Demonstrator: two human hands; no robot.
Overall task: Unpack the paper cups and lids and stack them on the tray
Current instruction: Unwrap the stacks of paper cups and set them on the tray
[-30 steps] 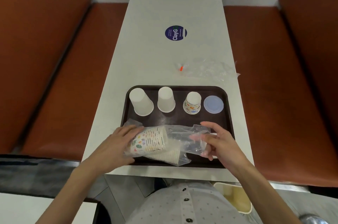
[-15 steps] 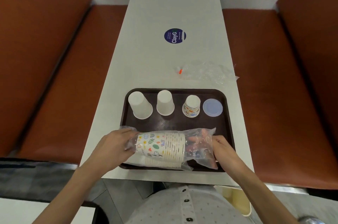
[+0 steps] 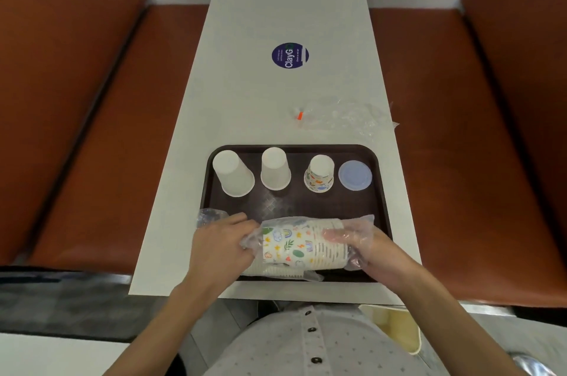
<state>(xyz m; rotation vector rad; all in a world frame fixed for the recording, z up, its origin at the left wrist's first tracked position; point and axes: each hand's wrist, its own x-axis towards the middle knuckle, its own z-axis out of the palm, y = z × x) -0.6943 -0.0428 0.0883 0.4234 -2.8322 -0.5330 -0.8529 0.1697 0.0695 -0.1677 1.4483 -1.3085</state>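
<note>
Since the sleeve of printed cups (image 3: 294,245) lies on its side at 6 o'clock on the tray (image 3: 306,207), long axis running 9 to 3, the draw has to go sideways, not up. Closed bases point to 9, open rims to 3. Left hand (image 3: 219,249) sits at the 9 end, fingers bunched and pinching the slack of the plastic bag (image 3: 211,216). Right hand (image 3: 368,248) is at the 3 end and nearer the rims, filmed over by the bag, fingers curled over the top of the stack; thumb hidden. Judgement: right pulls the cups toward 3 while left anchors the bag. A second, plainer sleeve (image 3: 276,271) lies under the first, touching it, and may drag along. Along the 12 edge stand two upturned white cups (image 3: 233,173), one upturned printed cup (image 3: 319,173) and a bluish lid (image 3: 355,175), well apart from the hands. Spent wrapper (image 3: 346,117) lies on the table (image 3: 276,93) beyond, toward 1.
</note>
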